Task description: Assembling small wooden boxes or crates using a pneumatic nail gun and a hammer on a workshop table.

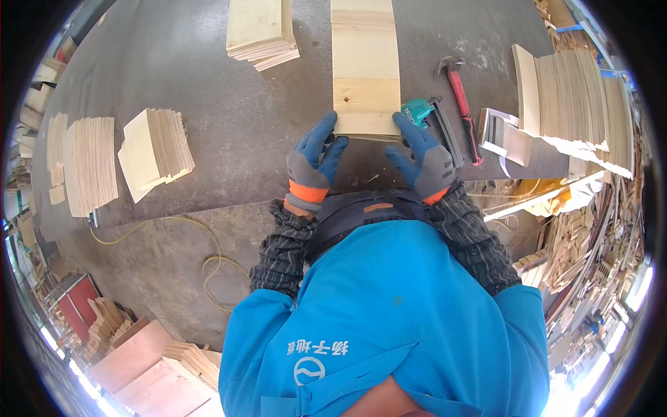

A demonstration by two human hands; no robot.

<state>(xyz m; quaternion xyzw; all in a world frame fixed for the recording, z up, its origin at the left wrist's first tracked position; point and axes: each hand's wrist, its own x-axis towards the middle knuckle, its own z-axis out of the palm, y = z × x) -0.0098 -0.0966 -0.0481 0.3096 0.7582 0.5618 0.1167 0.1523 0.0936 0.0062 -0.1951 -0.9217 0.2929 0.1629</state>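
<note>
A long run of pale wooden board [365, 52] lies on the dark table, its near end facing me. A seam crosses it, and the section on my side has a dark knot. Both my hands wear blue and grey gloves with orange cuffs. My left hand [317, 156] holds the near left corner, index finger along the side and thumb by the end edge. At the near right corner my right hand [425, 158] grips in the same way. Just beyond that hand lie a teal nail gun [419, 112] and a claw hammer [461, 97] with a red handle.
Stacked thin boards stand at left [156, 153] and far left [90, 165], and a pile [260, 31] lies beyond. A tall board stack [570, 97] is at right, beside a small open box [506, 135]. A yellow hose [208, 260] hangs below the table's near edge [187, 214].
</note>
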